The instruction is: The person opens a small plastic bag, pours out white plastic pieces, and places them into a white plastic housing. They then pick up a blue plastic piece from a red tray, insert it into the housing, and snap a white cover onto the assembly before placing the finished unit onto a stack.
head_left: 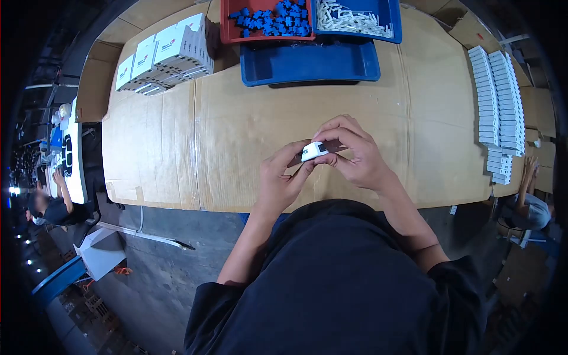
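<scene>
My left hand (283,176) and my right hand (354,152) meet over the near middle of the cardboard-covered table (177,136). Between their fingertips they hold a small white part (313,151) with dark lettering and a dark piece at its right end. Left thumb and forefinger pinch its left side; the right fingers curl over its top and right side. Part of it is hidden by the fingers.
At the far edge stand a red bin of blue parts (269,21), a blue bin of white parts (355,18) and an empty blue tray (310,62). White boxes (165,53) are stacked far left; rows of white parts (500,100) line the right. Other people sit at the left (50,207) and right (529,204).
</scene>
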Available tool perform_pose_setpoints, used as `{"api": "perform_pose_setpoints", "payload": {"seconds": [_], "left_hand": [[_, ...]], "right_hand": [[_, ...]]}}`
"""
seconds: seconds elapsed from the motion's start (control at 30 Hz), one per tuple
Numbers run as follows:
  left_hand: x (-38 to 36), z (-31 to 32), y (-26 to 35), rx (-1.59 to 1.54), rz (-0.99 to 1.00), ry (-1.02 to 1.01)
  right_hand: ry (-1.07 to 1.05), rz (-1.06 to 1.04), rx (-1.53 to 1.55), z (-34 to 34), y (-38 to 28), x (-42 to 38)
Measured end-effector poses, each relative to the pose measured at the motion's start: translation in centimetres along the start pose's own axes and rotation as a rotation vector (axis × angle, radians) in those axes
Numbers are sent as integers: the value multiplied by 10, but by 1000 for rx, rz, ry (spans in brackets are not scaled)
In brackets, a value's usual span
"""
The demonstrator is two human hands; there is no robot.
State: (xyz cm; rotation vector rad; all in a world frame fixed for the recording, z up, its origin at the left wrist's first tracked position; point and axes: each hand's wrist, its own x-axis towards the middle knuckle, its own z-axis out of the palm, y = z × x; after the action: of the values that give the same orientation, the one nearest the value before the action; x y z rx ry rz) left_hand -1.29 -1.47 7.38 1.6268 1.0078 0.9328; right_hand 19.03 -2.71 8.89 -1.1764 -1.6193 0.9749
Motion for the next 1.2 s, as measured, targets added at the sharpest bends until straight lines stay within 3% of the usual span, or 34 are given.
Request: {"api": "perform_pose_setpoints", "payload": {"seconds": [0.17, 0.27, 0.37, 0.53, 0.73, 1.2], "left_hand": [[-8, -1, -10, -280, -106, 39], [-12, 1, -16, -496, -137, 57], [-14, 7, -16, -635, -128, 102], [0, 9, 11, -631, 10, 124], [-7, 5, -9, -720, -19, 66], [-5, 2, -10, -699, -6, 52]], "right_hand": [[93, 44, 259, -1, -7, 4], [-16, 96, 443, -6, 2, -5], [40, 135, 588, -5, 3, -5], [29, 79, 491, -6, 2, -5], [-19, 4, 308, -10, 0, -4], [41, -88, 240, -7, -5, -1]]}}
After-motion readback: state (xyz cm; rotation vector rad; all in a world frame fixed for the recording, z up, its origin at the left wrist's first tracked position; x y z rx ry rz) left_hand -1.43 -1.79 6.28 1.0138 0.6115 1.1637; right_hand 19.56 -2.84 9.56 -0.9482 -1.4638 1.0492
